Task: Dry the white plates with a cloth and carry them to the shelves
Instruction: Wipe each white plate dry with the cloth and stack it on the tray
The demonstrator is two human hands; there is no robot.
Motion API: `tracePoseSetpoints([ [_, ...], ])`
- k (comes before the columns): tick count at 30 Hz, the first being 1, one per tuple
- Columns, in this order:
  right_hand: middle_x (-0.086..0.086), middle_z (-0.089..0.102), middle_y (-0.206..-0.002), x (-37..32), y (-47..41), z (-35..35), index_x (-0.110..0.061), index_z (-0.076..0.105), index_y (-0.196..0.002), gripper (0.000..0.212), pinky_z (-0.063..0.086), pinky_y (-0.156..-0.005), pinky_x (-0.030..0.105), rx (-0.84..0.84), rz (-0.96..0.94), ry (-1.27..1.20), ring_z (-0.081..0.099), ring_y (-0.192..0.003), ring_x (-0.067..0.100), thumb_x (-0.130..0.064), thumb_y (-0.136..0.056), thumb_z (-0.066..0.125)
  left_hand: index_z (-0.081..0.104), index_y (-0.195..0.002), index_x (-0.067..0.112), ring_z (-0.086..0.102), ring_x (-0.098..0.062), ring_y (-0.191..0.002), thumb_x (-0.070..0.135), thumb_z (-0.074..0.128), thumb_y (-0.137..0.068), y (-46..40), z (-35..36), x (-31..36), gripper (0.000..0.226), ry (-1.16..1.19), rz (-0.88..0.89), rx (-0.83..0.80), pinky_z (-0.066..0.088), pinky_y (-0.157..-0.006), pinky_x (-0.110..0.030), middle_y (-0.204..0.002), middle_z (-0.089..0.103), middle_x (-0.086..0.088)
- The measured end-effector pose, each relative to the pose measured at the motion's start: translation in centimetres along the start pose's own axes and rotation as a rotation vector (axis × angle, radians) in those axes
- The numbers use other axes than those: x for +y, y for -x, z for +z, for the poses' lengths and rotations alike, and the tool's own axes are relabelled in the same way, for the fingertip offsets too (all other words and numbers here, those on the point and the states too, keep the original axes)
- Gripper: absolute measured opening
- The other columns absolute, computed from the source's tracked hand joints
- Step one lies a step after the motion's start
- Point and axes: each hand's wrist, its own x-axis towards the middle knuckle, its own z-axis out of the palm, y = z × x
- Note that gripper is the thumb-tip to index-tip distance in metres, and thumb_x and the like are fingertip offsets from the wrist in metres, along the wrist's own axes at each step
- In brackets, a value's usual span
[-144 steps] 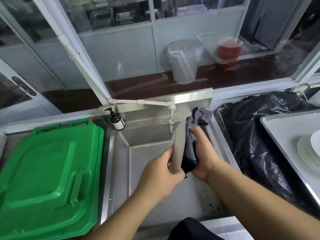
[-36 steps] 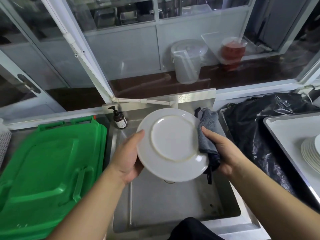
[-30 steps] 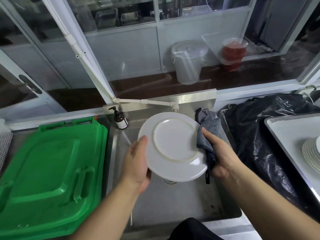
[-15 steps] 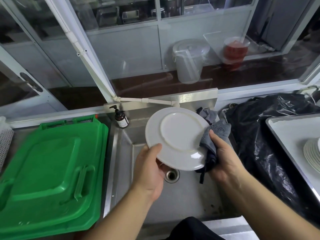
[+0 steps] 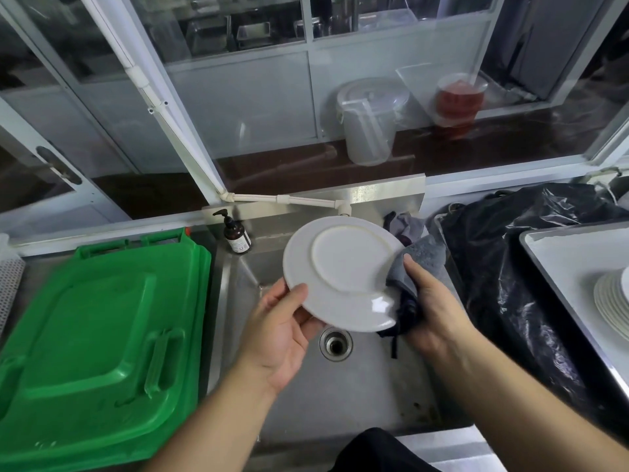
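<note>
Steel sink (image 5: 299, 396) lies below the white plate (image 5: 340, 274). Left hand (image 5: 279, 332) pinches its lower rim; right hand (image 5: 429, 301) presses the grey cloth (image 5: 422, 260) on its edge. Risk: wet rim slips, plate drops and chips.

pump bottle (image 5: 236, 234) label too small to read, no other text
</note>
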Motion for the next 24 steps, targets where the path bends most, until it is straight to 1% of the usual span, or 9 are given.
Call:
tracePoseSetpoints([
  [2, 0.015, 0.074, -0.130, 1.6, 0.2, 0.5, -0.008, 0.068, -0.136, 0.045, 0.050, -0.110, 0.060, 0.011, -0.008, -0.059, 0.069, -0.124, 0.035, -0.038, -0.103, 0.063, 0.077, -0.112, 0.015, 0.078, -0.024, -0.099, 0.005, 0.063, -0.085, 0.4, 1.0, -1.7, 0.032, 0.064, 0.006, 0.051, 0.065, -0.072, -0.034, -0.113, 0.079, -0.012],
  [5, 0.017, 0.072, -0.132, 2.6, 0.3, 0.2, -0.007, 0.067, -0.137, 0.049, 0.046, -0.113, 0.063, 0.016, 0.013, -0.099, 0.066, -0.126, 0.039, -0.040, -0.102, 0.064, 0.067, -0.130, 0.019, 0.073, -0.029, -0.116, 0.001, 0.063, -0.093, 1.1, 1.5, -3.2, 0.042, 0.099, -0.008, 0.028, 0.064, -0.084, -0.038, -0.129, 0.074, -0.012],
  [7, 0.017, 0.072, -0.132, 2.2, 0.3, -0.4, -0.008, 0.068, -0.137, 0.050, 0.045, -0.114, 0.061, -0.008, 0.028, -0.072, 0.065, -0.128, 0.040, -0.042, -0.100, 0.065, 0.071, -0.124, 0.021, 0.074, -0.029, -0.114, -0.002, 0.070, -0.086, 1.4, 1.2, -3.1, 0.045, 0.078, -0.024, 0.004, 0.065, -0.086, -0.041, -0.128, 0.074, -0.013],
  [9, 0.016, 0.074, -0.130, 1.3, 0.2, -0.9, -0.009, 0.071, -0.133, 0.049, 0.051, -0.107, 0.060, -0.044, 0.042, -0.017, 0.068, -0.123, 0.039, -0.041, -0.096, 0.068, 0.076, -0.114, 0.021, 0.076, -0.025, -0.102, 0.001, 0.073, -0.080, 1.1, 0.5, -2.1, 0.040, 0.039, -0.040, 0.006, 0.066, -0.081, -0.040, -0.120, 0.076, -0.013],
  [11, 0.015, 0.077, -0.121, 0.2, 0.2, -1.4, -0.010, 0.076, -0.124, 0.045, 0.061, -0.088, 0.056, -0.084, 0.071, 0.027, 0.075, -0.106, 0.036, -0.039, -0.090, 0.071, 0.074, -0.117, 0.017, 0.072, -0.022, -0.096, 0.016, 0.071, -0.081, 0.4, -0.1, -0.4, 0.037, 0.037, -0.054, 0.046, 0.063, -0.072, -0.035, -0.116, 0.073, -0.013],
  [14, 0.016, 0.080, -0.107, -1.1, 0.3, -1.9, -0.006, 0.082, -0.109, 0.036, 0.066, -0.071, 0.050, -0.123, 0.114, 0.085, 0.079, -0.086, 0.033, -0.034, -0.088, 0.072, 0.070, -0.131, 0.012, 0.069, -0.028, -0.109, 0.024, 0.066, -0.083, -0.5, -0.8, 2.2, 0.050, -0.018, -0.061, 0.048, 0.060, -0.081, -0.039, -0.127, 0.071, -0.018],
  [18, 0.016, 0.079, -0.115, -1.3, 0.1, -1.1, -0.009, 0.079, -0.121, 0.039, 0.065, -0.071, 0.052, -0.091, 0.095, 0.068, 0.079, -0.091, 0.034, -0.036, -0.093, 0.074, 0.079, -0.118, 0.014, 0.074, -0.026, -0.100, 0.014, 0.066, -0.085, -0.1, -0.6, 3.0, 0.036, -0.029, -0.043, -0.023, 0.067, -0.072, -0.037, -0.122, 0.074, -0.017],
  [21, 0.015, 0.080, -0.114, -0.7, -0.2, -0.4, -0.010, 0.076, -0.124, 0.039, 0.065, -0.067, 0.053, -0.024, 0.052, -0.017, 0.080, -0.091, 0.033, -0.038, -0.099, 0.070, 0.080, -0.114, 0.016, 0.077, -0.022, -0.097, 0.011, 0.064, -0.087, 0.7, 0.6, 0.9, 0.032, 0.033, 0.004, 0.008, 0.064, -0.068, -0.034, -0.117, 0.077, -0.013],
  [24, 0.014, 0.078, -0.119, 0.4, -0.2, -0.2, -0.009, 0.072, -0.131, 0.045, 0.065, -0.083, 0.053, -0.008, 0.065, -0.064, 0.077, -0.105, 0.033, -0.043, -0.101, 0.065, 0.074, -0.120, 0.017, 0.077, -0.023, -0.102, 0.011, 0.065, -0.086, 1.3, 2.1, -1.5, 0.036, 0.089, 0.036, 0.056, 0.066, -0.077, -0.038, -0.124, 0.076, -0.014],
])
